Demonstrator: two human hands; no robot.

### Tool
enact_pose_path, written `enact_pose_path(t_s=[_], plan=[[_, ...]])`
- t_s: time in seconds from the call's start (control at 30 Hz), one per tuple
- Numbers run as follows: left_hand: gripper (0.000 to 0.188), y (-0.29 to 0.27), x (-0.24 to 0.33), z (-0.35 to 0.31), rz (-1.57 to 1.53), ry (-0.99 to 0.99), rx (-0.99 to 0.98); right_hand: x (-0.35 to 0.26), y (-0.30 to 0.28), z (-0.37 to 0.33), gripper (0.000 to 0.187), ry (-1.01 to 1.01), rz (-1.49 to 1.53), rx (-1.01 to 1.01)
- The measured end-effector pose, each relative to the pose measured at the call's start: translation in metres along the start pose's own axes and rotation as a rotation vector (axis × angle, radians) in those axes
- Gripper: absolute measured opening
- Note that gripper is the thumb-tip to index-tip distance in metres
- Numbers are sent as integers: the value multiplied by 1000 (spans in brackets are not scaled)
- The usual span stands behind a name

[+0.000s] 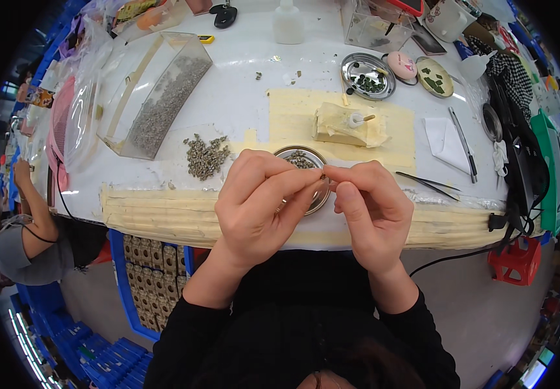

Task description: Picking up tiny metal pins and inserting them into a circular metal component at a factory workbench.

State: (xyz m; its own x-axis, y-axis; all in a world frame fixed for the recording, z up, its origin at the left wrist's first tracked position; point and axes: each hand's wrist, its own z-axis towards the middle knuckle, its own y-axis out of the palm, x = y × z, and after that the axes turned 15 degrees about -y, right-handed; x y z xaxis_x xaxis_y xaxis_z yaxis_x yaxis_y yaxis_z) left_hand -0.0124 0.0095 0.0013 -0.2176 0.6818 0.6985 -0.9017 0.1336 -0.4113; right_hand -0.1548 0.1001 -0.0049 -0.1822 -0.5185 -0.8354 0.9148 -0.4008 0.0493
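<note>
My left hand [257, 201] and my right hand [374, 214] meet over the front of the table, fingertips almost touching. Thumb and forefinger of each are pinched together around something tiny, too small to name. Below them, partly covered by the left hand, lies a round metal dish [319, 202] with small metallic pieces [299, 157] in it. Left of the hands is a loose heap of similar small pieces [205, 157]. Beyond the dish sits a block wrapped in yellowish tape [338, 129], with a small white nozzle [356, 120] on it. Black tweezers [428, 185] rest to the right.
A clear box of small grey pieces [170, 97] stands at left. Two round dishes, one metal [351, 61] and one pale [445, 84], hold dark green bits. Folded white paper [445, 139] and a pen-like tool [463, 146] lie right. Yellowish padding [157, 211] lines the front edge.
</note>
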Motion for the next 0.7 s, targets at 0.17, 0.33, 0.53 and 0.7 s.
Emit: enact_pose_path(t_s=[0.17, 0.33, 0.53, 0.7], plan=[[27, 0, -1, -1, -19, 7, 6, 2, 0, -1, 18, 94, 67, -33], [27, -2, 1, 2, -9, 40, -24, 3, -4, 3, 14, 178, 205, -85], [25, 3, -1, 0, 2, 23, 16, -2, 0, 1, 11, 162, 157, 18], [24, 1, 0, 1, 16, -19, 4, 1, -2, 0, 14, 19, 70, -23]])
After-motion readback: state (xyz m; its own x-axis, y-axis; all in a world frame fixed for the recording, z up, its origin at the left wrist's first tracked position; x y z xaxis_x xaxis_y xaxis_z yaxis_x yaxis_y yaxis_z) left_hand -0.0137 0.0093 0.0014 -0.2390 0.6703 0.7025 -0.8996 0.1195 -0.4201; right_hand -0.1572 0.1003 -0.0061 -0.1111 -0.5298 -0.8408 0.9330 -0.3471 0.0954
